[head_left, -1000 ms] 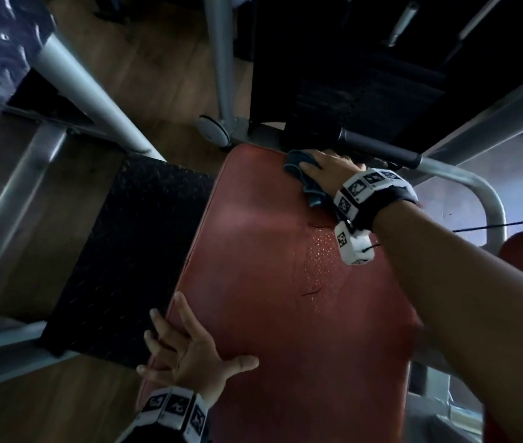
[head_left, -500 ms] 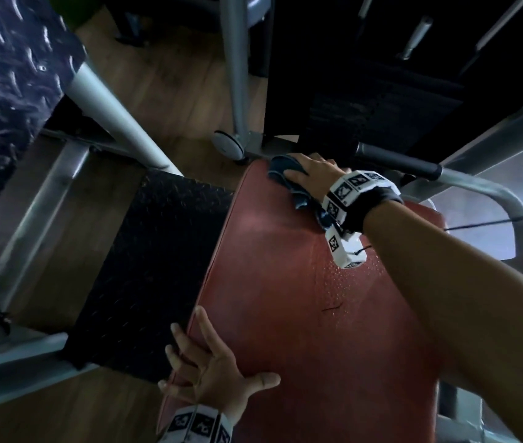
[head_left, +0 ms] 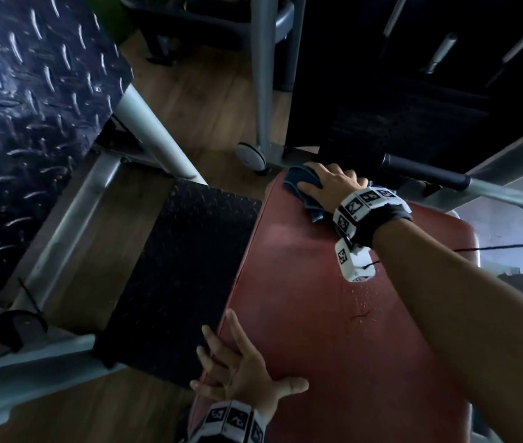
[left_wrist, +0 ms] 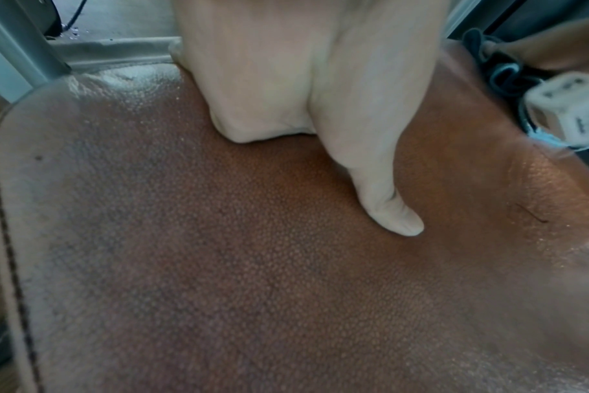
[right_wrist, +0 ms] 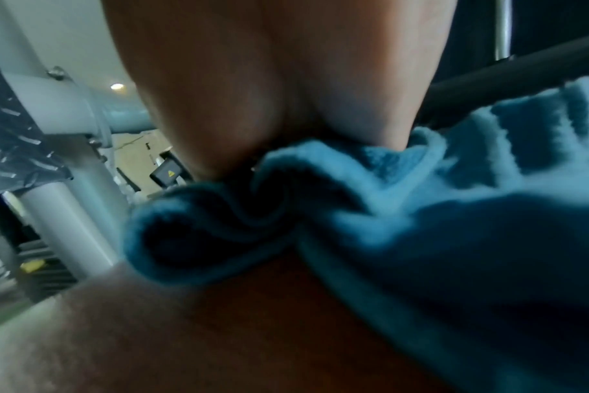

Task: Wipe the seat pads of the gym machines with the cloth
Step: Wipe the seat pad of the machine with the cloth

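Observation:
A red padded seat (head_left: 333,314) fills the lower middle of the head view. My right hand (head_left: 330,182) lies flat on a crumpled blue cloth (head_left: 301,180) at the pad's far left corner and presses it down. The right wrist view shows my palm bearing on the folded cloth (right_wrist: 454,212) over the red pad (right_wrist: 252,332). My left hand (head_left: 237,369) rests on the pad's near left edge, fingers spread over the side. Its thumb (left_wrist: 387,212) lies flat on the grained leather (left_wrist: 219,266).
Water droplets (head_left: 365,298) and a small scratch sit mid-pad. A black diamond-plate step (head_left: 183,276) lies left of the seat, with a larger plate (head_left: 30,107) beyond it. Grey frame tubes (head_left: 158,135) and a black handle bar (head_left: 426,171) border the pad's far end.
My right hand has slid the cloth leftward along the pad's far edge to the corner. The left hand has stayed on the near left edge.

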